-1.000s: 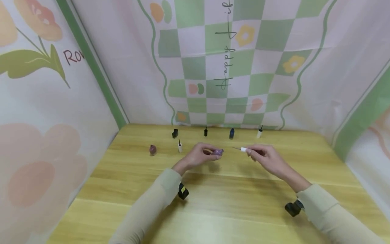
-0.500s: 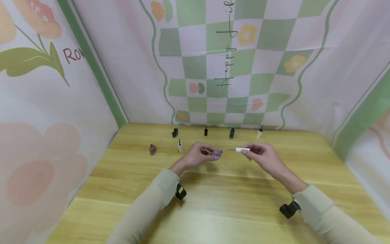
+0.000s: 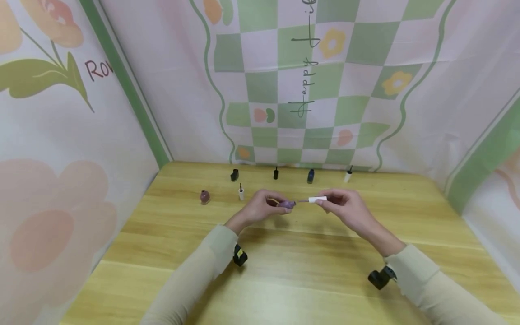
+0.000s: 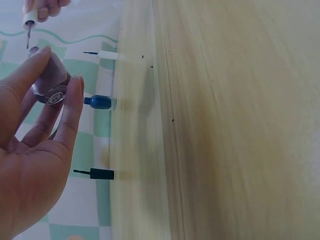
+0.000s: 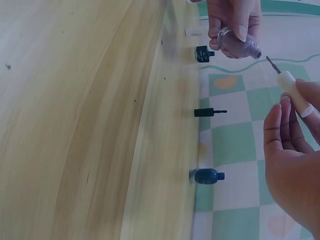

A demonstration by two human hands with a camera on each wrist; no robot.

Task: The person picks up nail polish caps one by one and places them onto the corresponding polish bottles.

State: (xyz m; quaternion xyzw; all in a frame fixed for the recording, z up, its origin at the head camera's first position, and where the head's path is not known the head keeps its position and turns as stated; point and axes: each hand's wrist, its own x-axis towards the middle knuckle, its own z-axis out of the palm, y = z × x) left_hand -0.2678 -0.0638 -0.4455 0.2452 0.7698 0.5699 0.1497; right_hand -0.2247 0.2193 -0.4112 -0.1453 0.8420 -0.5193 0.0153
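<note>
Gripping the purple nail polish bottle [image 3: 286, 205] is the left hand [image 3: 261, 207]; we see thumb and fingertips closed round its body, the neck left bare. The right hand [image 3: 348, 208] pinches a white brush cap [image 3: 318, 199] between thumb and fingers, brush pointing at the bottle mouth. Right wrist view: we read a narrow gap between brush tip and mouth, no contact.

Position, head view, dial centred on the held bottle, 12 at the far wall: the bottle is above the wooden table [image 3: 260, 282], tilted, neck toward 3; exact angle we cannot tell. The right hand and its cap lie at 3. On the table we log a mauve nail polish bottle [image 3: 205, 197] at 9, a second white brush cap [image 3: 241, 194] between 9 and 10, a black nail polish bottle [image 3: 234, 175] at 10, a black brush cap [image 3: 276, 174] between 11 and 12, a blue nail polish bottle [image 3: 310, 176] between 1 and 2, and a third white brush cap [image 3: 348, 176] at 2.

Handling, our estimate: the held bottle looks like glass, so light, stiff, slick and likely to chip or crack if dropped. Its mouth is uncovered; more tilt could spill polish, though we cannot tell the fill level. Best hold, we judge: opposite sides of the rounded body, below the neck. The cap should be light and rigid, its bristles soft; we favour holding the white barrel, clear of the wet end.
</note>
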